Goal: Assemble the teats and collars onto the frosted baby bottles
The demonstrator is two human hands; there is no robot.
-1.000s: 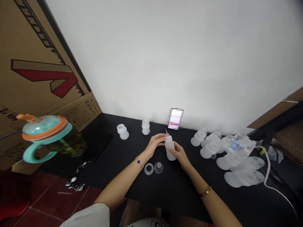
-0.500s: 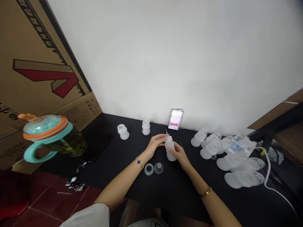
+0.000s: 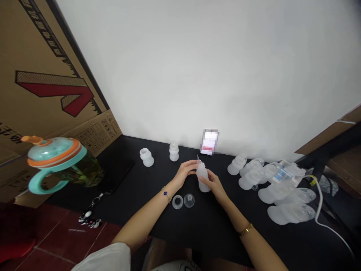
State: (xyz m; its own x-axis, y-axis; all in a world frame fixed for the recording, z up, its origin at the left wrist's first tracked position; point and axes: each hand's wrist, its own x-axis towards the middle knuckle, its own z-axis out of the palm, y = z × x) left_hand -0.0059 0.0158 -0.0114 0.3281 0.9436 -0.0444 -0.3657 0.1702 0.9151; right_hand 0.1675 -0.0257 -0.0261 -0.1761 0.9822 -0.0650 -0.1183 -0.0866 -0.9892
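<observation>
A frosted white baby bottle (image 3: 203, 184) stands slightly tilted over the black table, a clear pointed piece (image 3: 199, 160) at its top. My right hand (image 3: 213, 184) is wrapped round the bottle's body from the right. At the neck, the fingers of my left hand (image 3: 186, 171) are closed about the base of the clear piece; the exact grip is partly hidden. Nearer me on the table lie a translucent ring (image 3: 177, 206) and a clear dome cap (image 3: 189, 201), side by side. Behind my hands, a phone (image 3: 209, 142) with a pixelated screen leans on the wall.
Several frosted bottles (image 3: 278, 194) lie to the right beside a white cable (image 3: 319, 199). An open white bottle (image 3: 147, 158) and a capped one (image 3: 174, 153) stand at the back. A teal-lidded drinking cup (image 3: 53, 154), dark tablet (image 3: 120, 174) and cardboard box (image 3: 50, 101) are left.
The clear pointed piece at the bottle's top has shifted very slightly. Both hands keep their places on the bottle, and the other things have not moved.
</observation>
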